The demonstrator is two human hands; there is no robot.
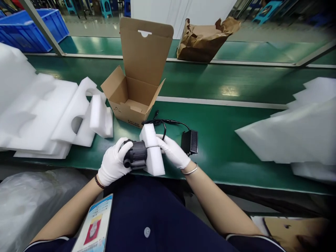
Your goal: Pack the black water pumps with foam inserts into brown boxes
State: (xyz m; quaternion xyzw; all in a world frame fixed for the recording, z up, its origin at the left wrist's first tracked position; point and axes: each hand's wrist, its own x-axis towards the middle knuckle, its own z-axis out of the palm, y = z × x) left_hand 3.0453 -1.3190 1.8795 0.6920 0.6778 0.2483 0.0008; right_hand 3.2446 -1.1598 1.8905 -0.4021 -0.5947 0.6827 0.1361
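We cannot see the end of the dark pump [136, 154] that sits inside the white foam block [153, 154], and the left hand [113, 163] covers its near-left side. The foam stacks at far left [34, 112] and right [296, 133] run off the picture's edges. The print on the open carton [131, 105] is too small for us to read.

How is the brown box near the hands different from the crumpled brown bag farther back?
The cardboard box has stiff, flat sides, while the paper bag is wrinkled and slumped. The cardboard box stands open with its lid flap pointing up; the paper bag has a torn, ragged top. The cardboard box sits close to the gloved hands, the paper bag on the far belt. Both are brown.
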